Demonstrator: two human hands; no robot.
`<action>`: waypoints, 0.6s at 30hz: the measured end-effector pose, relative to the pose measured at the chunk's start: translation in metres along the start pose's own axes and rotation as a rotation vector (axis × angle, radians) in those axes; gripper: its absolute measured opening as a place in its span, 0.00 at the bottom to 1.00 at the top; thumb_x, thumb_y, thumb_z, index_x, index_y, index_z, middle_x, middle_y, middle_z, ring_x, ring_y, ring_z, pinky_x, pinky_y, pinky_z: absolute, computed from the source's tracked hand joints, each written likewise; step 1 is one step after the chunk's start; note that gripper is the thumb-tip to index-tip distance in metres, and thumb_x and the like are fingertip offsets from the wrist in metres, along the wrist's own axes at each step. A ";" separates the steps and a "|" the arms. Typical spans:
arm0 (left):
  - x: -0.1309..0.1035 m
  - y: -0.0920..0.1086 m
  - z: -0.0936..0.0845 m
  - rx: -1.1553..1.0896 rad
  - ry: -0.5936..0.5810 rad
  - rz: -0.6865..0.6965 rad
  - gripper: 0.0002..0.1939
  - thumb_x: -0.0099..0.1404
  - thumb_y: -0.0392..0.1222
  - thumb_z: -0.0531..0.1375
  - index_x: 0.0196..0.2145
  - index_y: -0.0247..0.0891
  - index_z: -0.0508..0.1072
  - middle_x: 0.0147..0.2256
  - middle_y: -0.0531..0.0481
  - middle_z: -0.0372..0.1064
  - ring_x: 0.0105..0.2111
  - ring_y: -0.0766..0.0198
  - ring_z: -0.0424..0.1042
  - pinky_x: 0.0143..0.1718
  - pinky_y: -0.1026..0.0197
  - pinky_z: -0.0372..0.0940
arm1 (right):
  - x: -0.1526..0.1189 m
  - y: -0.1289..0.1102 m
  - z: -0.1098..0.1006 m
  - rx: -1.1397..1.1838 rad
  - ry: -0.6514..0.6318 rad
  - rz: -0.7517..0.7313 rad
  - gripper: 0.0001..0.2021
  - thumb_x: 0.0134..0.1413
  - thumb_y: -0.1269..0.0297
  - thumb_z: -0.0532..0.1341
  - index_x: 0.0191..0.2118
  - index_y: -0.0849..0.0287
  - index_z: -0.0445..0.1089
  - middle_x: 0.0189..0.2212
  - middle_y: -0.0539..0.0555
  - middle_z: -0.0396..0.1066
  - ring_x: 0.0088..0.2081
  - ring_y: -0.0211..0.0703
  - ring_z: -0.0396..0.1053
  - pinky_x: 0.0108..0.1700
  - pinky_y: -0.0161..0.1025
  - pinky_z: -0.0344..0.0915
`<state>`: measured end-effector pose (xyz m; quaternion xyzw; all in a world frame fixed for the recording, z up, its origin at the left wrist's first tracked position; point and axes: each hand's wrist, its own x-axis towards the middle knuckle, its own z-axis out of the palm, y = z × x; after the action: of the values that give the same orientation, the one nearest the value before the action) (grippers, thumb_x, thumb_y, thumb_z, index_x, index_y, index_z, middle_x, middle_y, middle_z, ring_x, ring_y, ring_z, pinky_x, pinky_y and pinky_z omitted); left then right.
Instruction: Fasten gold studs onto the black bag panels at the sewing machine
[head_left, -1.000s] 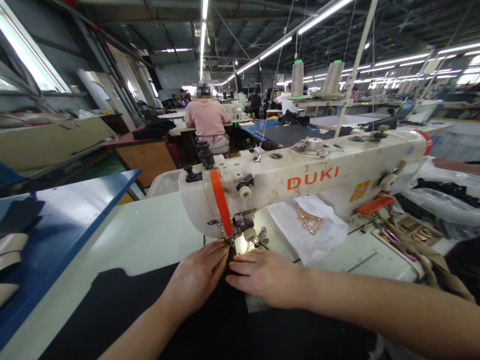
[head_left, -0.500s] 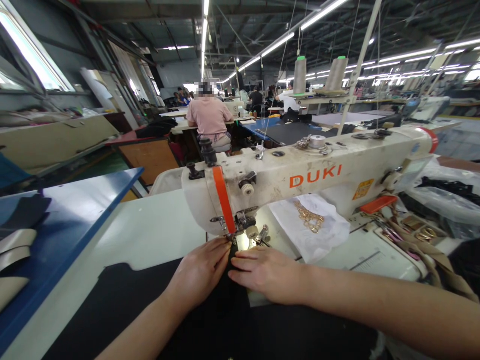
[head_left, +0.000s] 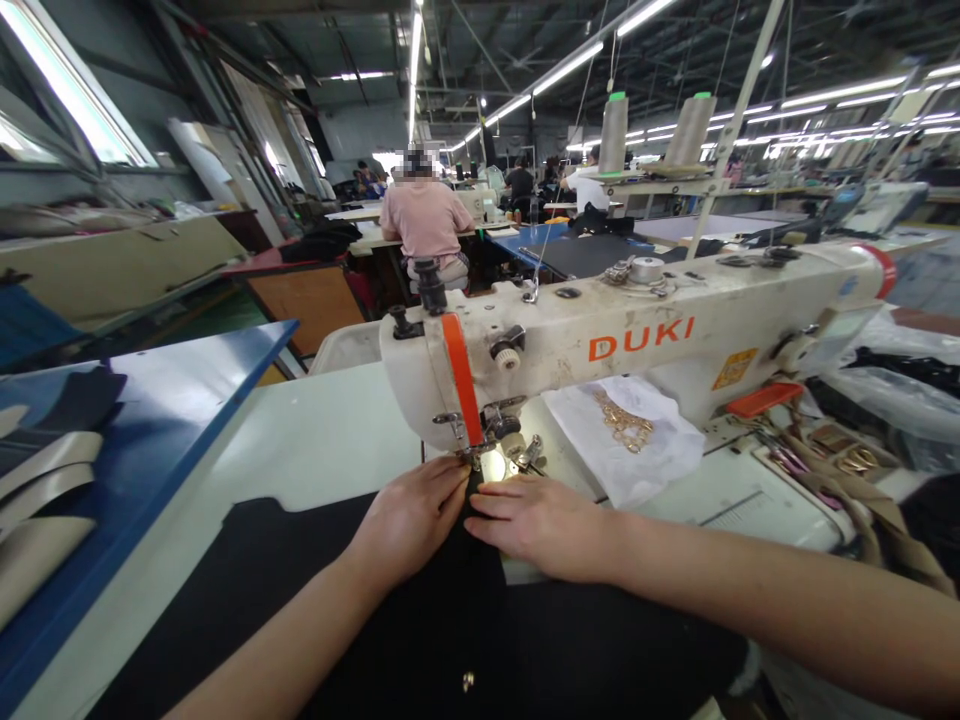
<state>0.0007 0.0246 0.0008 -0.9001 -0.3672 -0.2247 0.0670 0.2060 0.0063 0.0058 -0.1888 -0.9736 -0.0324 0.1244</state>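
Observation:
Black fabric [head_left: 420, 630] spreads over the bed of a white DUKI sewing machine [head_left: 555, 345] and down towards me. My left hand [head_left: 416, 510] is closed on the fabric just left of the presser foot [head_left: 475, 457], its fingertips close to the foot. To the right of the foot, my right hand [head_left: 544, 525] lies with stretched fingers on the fabric's edge. A lamp lights the spot around the needle. Lower down on the fabric, a small gold-coloured metal piece [head_left: 468, 682] shows. Whatever lies under my fingers is hidden.
Gold metal pieces [head_left: 624, 422] lie on a white bag [head_left: 652, 470] under the machine arm. Right of it are an orange tray [head_left: 765, 399] and tools. On the left, a blue table [head_left: 180, 400] holds cut strips [head_left: 56, 475]. A person in pink [head_left: 427, 218] sits ahead.
The view has shifted, so the machine and fabric appear slightly further right and higher. More of the small gold-coloured piece shows. Both hands stay beside the presser foot.

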 end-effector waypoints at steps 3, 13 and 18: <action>0.003 0.000 0.000 -0.002 0.005 -0.010 0.17 0.69 0.41 0.47 0.39 0.36 0.74 0.40 0.44 0.76 0.41 0.59 0.74 0.44 0.57 0.71 | 0.001 0.003 0.001 -0.008 0.007 0.009 0.13 0.63 0.69 0.51 0.51 0.64 0.65 0.49 0.58 0.68 0.54 0.47 0.62 0.55 0.41 0.60; -0.040 0.029 -0.022 -0.025 0.019 -0.085 0.14 0.67 0.37 0.50 0.43 0.35 0.74 0.44 0.43 0.74 0.45 0.59 0.73 0.48 0.56 0.70 | -0.001 -0.041 -0.005 0.024 0.019 -0.025 0.13 0.62 0.69 0.52 0.51 0.63 0.65 0.47 0.59 0.70 0.51 0.47 0.65 0.51 0.43 0.63; -0.064 0.035 -0.047 -0.071 0.137 -0.354 0.15 0.65 0.41 0.52 0.47 0.38 0.71 0.48 0.43 0.72 0.48 0.57 0.71 0.51 0.52 0.68 | -0.004 -0.058 -0.001 0.062 0.034 -0.038 0.15 0.63 0.68 0.51 0.53 0.63 0.64 0.52 0.59 0.67 0.54 0.48 0.63 0.53 0.43 0.63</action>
<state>-0.0321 -0.0549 0.0154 -0.8059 -0.5062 -0.3064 0.0194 0.1880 -0.0494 0.0045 -0.1656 -0.9753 -0.0078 0.1460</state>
